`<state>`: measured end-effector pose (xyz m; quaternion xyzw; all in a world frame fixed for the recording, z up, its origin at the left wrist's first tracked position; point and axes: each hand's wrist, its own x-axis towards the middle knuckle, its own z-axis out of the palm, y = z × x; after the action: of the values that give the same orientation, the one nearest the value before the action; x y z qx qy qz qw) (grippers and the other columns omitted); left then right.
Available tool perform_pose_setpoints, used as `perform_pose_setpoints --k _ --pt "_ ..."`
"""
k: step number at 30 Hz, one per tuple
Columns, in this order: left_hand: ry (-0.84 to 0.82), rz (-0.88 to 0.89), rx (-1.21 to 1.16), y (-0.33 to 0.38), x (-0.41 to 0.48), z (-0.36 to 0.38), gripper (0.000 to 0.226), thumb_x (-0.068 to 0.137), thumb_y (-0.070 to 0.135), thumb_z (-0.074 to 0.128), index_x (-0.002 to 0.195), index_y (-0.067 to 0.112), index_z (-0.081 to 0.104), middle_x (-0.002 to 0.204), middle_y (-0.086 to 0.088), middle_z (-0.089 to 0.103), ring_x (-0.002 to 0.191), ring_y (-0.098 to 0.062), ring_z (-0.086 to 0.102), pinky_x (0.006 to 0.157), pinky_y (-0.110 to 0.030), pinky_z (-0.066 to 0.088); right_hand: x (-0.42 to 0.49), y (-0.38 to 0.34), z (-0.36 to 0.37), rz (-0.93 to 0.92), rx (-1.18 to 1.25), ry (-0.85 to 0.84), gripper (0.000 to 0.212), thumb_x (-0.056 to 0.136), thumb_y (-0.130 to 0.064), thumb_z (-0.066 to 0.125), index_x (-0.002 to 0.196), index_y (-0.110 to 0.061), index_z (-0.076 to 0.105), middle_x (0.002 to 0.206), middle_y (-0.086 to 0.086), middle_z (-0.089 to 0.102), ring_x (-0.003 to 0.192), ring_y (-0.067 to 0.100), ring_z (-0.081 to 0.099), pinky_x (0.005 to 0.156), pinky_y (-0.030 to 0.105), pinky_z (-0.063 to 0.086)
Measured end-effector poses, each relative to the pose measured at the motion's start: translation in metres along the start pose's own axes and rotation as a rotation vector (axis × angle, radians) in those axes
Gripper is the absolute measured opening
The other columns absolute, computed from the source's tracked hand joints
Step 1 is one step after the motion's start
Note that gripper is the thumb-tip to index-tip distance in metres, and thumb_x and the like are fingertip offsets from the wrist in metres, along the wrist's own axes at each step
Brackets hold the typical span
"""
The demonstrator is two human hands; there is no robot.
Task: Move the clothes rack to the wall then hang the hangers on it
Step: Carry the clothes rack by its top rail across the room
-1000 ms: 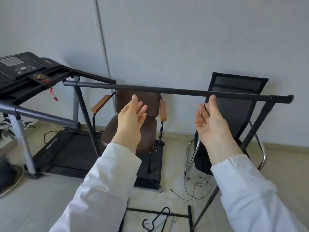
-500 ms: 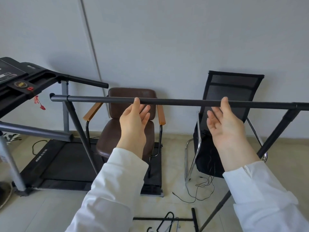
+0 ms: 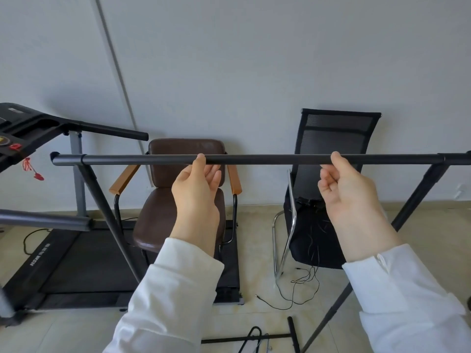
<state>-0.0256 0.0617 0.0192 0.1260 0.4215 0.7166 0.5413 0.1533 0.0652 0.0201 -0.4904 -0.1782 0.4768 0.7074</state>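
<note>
The black clothes rack's top bar (image 3: 267, 159) runs level across the view at chest height, with its slanted legs at both ends. My left hand (image 3: 197, 194) reaches up from below, fingers apart, its index fingertip touching the bar near the middle. My right hand (image 3: 349, 192) is further right, its index finger laid over the bar and the other fingers half curled below it, not wrapped around it. Black hangers (image 3: 251, 338) lie on the floor by the rack's base bar (image 3: 229, 340), at the bottom edge of the view.
Behind the rack, a brown armchair (image 3: 178, 215) and a black mesh chair (image 3: 331, 154) stand against the grey wall (image 3: 254, 59). A treadmill (image 3: 63, 263) fills the left side. Thin cables (image 3: 300, 289) trail on the tiled floor.
Both hands rose and moved forward from short of the bar until their fingertips touch it. The view swung right, so the treadmill slid to the left.
</note>
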Motion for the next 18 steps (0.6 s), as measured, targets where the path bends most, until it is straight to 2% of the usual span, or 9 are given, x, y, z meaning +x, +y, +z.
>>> perform_pose_setpoints --k 6,13,18 --pt "-0.064 0.022 -0.007 0.001 -0.008 0.009 0.008 0.091 0.017 0.056 0.083 0.016 0.058 0.084 -0.003 0.068 0.081 -0.011 0.068 0.084 -0.022 0.054 -0.008 -0.014 -0.005 -0.029 0.018 0.025 0.015 0.087 -0.022 0.061 0.073 -0.017 0.058 0.072 -0.003 0.060 0.062 0.004 0.055 0.057 0.014 0.045" --pt "-0.161 0.020 -0.015 0.002 -0.015 0.023 0.008 0.091 0.016 0.056 0.085 0.012 0.058 0.081 -0.003 0.064 0.081 -0.010 0.067 0.075 -0.016 0.054 -0.016 -0.032 -0.019 -0.072 0.028 0.065 0.014 0.087 -0.023 0.061 0.075 -0.015 0.060 0.074 -0.002 0.061 0.059 0.004 0.053 0.050 0.012 0.043" --pt "-0.232 0.007 -0.016 0.001 -0.031 0.043 0.018 0.091 0.016 0.056 0.106 0.005 0.057 0.081 -0.002 0.063 0.082 -0.010 0.066 0.078 -0.017 0.054 -0.027 -0.055 -0.035 -0.115 0.047 0.101 0.016 0.087 -0.022 0.061 0.073 -0.015 0.058 0.074 -0.002 0.060 0.059 0.004 0.051 0.053 0.014 0.042"
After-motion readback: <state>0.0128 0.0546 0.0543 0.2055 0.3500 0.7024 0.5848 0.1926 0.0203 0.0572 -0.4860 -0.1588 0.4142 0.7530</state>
